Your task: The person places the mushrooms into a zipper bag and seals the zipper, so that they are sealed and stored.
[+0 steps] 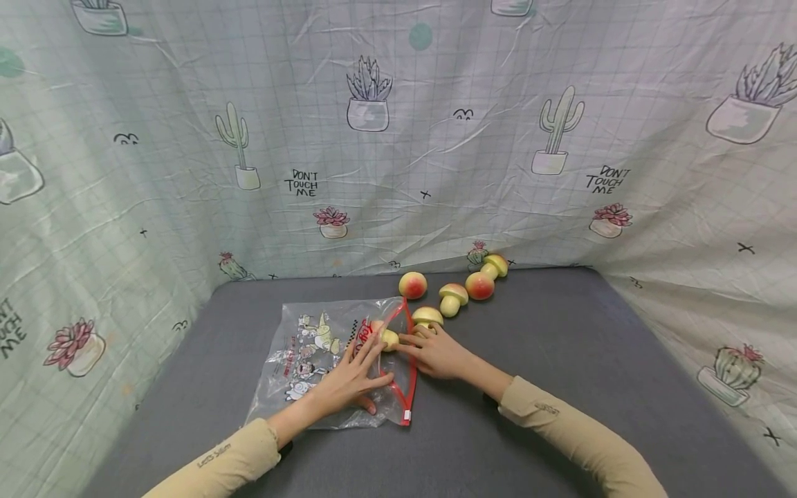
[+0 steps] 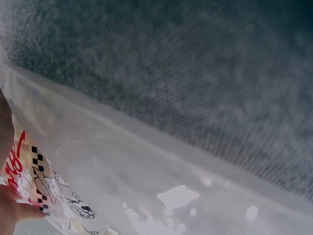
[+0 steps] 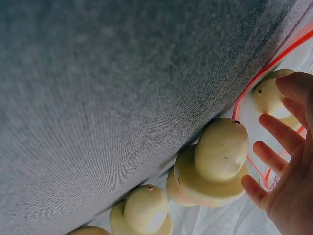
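Note:
A clear plastic zip bag (image 1: 268, 377) with a red zipper edge and cartoon print lies flat, its mouth to the right. My left hand (image 1: 349, 379) rests on the bag with fingers spread, the fingertips by a toy mushroom (image 1: 389, 339) inside the mouth. My right hand (image 1: 443, 353) reaches to the red edge with its fingers extended. In the right wrist view, that mushroom (image 3: 268, 100) is at the fingertips, partly hidden by them. Another toy mushroom (image 1: 427, 317) lies just outside the mouth, beside the right fingers. The left wrist view shows mostly bag film and little of the hand.
Several more yellow and red toy mushrooms are at the back of the dark grey table (image 1: 548, 360): one (image 1: 413, 285) behind the bag, others (image 1: 453, 299) toward the right. A patterned curtain (image 1: 423, 173) hangs behind the table and along its sides.

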`<action>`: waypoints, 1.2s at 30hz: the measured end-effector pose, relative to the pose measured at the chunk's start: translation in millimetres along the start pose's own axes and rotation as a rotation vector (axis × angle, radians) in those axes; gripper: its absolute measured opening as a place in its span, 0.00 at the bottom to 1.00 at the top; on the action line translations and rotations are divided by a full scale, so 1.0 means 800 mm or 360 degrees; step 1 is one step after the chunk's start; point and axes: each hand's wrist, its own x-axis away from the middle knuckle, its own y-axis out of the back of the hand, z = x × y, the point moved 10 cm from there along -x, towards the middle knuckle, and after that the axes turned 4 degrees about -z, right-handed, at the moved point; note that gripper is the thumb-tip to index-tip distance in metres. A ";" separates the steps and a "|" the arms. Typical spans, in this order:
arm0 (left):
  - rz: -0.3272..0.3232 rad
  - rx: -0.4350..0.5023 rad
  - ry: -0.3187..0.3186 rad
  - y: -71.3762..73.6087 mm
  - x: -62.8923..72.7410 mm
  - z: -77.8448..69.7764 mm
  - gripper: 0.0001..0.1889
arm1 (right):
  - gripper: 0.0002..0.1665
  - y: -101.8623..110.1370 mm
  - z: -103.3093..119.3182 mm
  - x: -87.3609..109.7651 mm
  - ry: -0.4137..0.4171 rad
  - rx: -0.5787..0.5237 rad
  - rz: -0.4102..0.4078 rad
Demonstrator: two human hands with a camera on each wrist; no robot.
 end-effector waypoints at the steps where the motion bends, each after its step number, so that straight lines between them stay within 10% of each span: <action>1: -0.0002 -0.0002 -0.0003 0.000 0.000 0.000 0.37 | 0.29 -0.001 0.000 -0.001 0.0000 -0.0004 -0.0004; 36: 0.0027 0.0066 0.0027 -0.006 0.002 0.000 0.36 | 0.32 -0.001 -0.003 -0.011 -0.0007 0.0097 -0.0118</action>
